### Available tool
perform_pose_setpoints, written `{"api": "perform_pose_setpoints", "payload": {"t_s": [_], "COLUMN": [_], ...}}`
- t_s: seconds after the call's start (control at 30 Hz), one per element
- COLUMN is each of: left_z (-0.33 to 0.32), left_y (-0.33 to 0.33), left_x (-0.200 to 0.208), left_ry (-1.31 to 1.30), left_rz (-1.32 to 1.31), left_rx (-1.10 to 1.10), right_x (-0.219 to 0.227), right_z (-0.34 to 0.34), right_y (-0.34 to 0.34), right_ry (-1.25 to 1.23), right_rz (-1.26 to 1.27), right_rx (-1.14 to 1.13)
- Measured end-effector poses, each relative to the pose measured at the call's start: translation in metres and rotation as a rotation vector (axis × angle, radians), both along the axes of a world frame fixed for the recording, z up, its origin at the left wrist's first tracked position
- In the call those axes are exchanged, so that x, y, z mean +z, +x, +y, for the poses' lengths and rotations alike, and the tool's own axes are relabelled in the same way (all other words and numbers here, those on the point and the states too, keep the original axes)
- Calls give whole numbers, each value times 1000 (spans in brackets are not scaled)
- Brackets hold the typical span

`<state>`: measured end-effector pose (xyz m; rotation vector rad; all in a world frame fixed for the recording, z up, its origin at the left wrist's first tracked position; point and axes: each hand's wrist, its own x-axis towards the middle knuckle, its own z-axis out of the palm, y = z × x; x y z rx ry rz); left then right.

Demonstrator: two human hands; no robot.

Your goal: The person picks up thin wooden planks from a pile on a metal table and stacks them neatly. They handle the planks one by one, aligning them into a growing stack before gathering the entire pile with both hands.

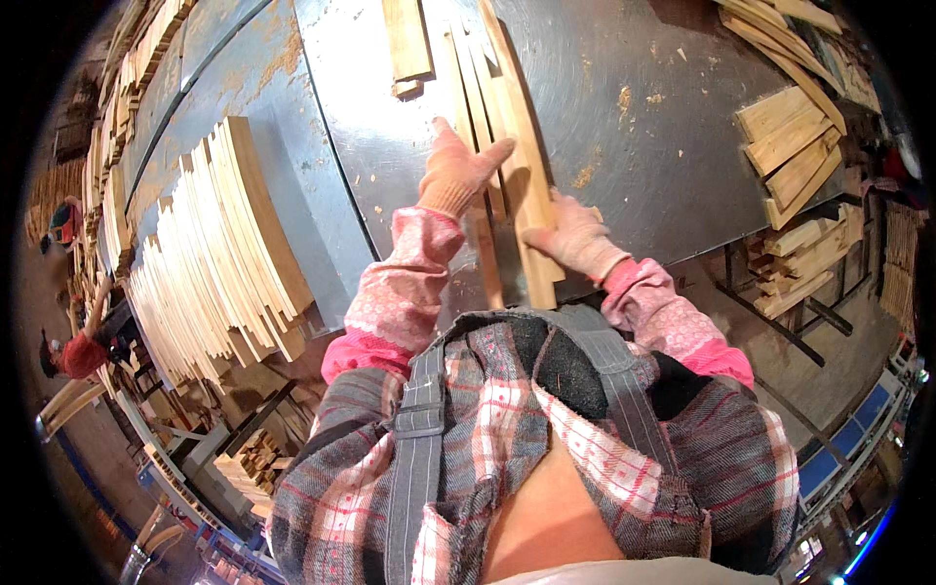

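Observation:
Several long pale wooden strips (481, 88) lie lengthwise in front of me on the metal table. Over the left of them is my left hand (460, 168) in a knit glove, its thumb stretched toward the wider board and its forefinger pointing away. That hand appears to hold nothing; its other fingertips are hidden. My right hand (575, 237), also gloved, grips the right edge of the wider wooden board (527, 166) near its close end. Its thumb lies on top, and its fingers are partly hidden at the side. The board's near end reaches the table edge by my apron.
A short board (406, 39) lies ahead on the metal table (663, 146). To the left stands a long row of wooden slats (214, 253). Stacked wood pieces (795, 151) sit at the right edge. Sawdust is scattered about. Another person (80, 356) is at the far left.

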<state>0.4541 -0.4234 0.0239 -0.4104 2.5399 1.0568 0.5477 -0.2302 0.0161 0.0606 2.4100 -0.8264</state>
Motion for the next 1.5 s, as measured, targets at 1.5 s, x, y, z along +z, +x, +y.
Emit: {"api": "perform_pose_setpoints", "payload": {"t_s": [1.5], "left_z": [-297], "left_y": [57], "left_x": [-23], "left_ry": [-758], "left_rz": [-64], "left_rx": [326], "right_x": [-17], "right_z": [-216], "right_y": [-294], "right_ry": [349], "right_rz": [52], "right_rx": [-185]}}
